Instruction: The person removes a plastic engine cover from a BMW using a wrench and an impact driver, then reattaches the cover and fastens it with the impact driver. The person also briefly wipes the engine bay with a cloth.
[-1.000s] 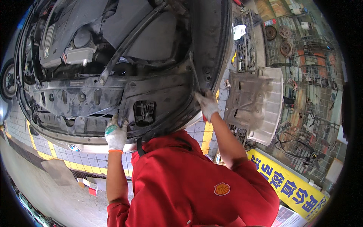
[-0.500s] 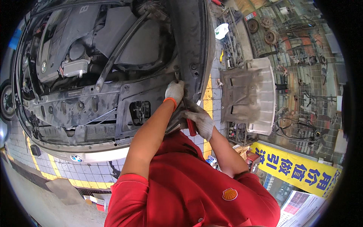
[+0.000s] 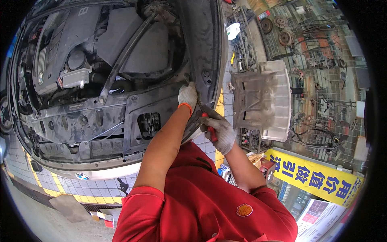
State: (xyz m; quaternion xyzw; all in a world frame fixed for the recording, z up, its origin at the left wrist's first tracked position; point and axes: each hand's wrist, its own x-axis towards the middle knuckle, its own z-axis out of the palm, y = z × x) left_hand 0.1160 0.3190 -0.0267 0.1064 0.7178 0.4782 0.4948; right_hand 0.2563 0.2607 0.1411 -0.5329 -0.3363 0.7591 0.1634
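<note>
My left hand (image 3: 188,97), in a pale glove with an orange cuff, is closed at the inner edge of the dark right-side trim (image 3: 204,52) in the car's open engine bay; what its fingers hold is hidden. Just below and to the right, my gloved right hand (image 3: 221,131) grips a red-handled tool (image 3: 209,123), whose dark shaft points up toward my left hand. The black front panel (image 3: 133,105) with a rectangular opening lies left of both hands.
The engine cover (image 3: 64,36) fills the upper left and the light bumper (image 3: 109,168) curves below. At right are a pale undertray (image 3: 274,101), wire racks (image 3: 314,80) holding worn discs and cables, and a yellow sign (image 3: 312,177). Tiled floor shows around the car.
My left hand has moved from the front panel up and right to the trim edge. The red handle, barely visible at first, now shows in my right hand, which has shifted down.
</note>
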